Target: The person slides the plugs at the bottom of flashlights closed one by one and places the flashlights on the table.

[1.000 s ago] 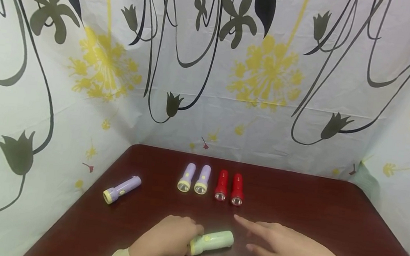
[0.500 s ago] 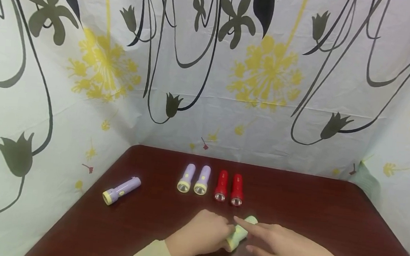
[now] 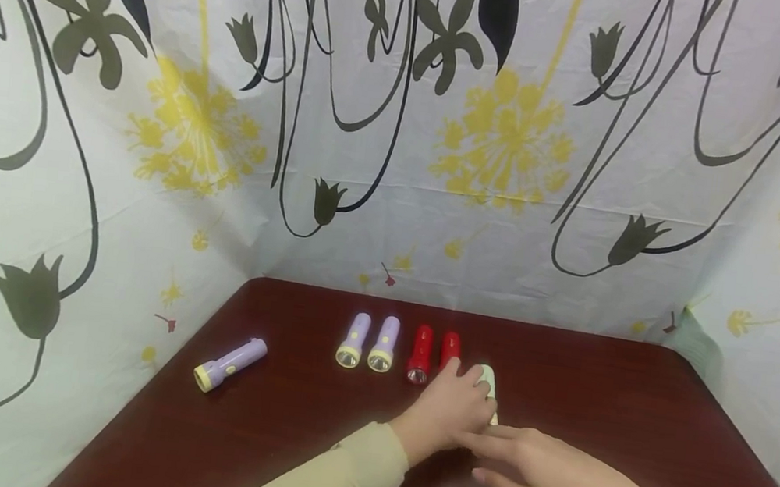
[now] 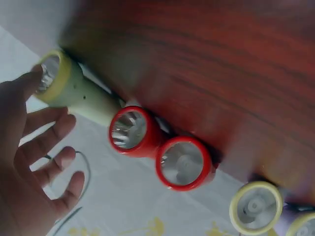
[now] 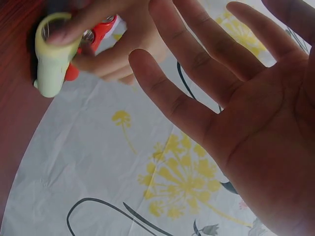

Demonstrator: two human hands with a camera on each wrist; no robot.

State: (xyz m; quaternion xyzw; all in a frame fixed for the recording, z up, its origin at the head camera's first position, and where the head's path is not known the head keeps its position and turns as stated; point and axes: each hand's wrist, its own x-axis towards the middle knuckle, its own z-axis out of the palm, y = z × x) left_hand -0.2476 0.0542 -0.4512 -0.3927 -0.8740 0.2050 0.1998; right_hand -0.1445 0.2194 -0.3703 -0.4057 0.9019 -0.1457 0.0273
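The light-green flashlight [image 3: 488,380] lies at the right end of the row, its lens end toward me. My left hand [image 3: 455,408] pinches its yellow-rimmed head, thumb at the lens and index finger on the body, as the left wrist view shows; the other fingers are spread. Just left of it are two red flashlights [image 3: 420,354], one partly hidden behind my left hand. Close by, my right hand [image 3: 551,478] hovers with fingers extended and holds nothing; its fingertips overlap the left wrist area in the head view.
Two lavender flashlights [image 3: 355,340] with yellow rims stand left of the red ones in the row. A third lavender flashlight [image 3: 230,365] lies slanted at the left of the dark red table [image 3: 301,439]. Patterned white cloth [image 3: 374,265] hangs around the table's back and sides.
My left hand has carried the green flashlight right and away from me, turning it from sideways to lens toward me, beside the red ones. The right hand has barely moved.
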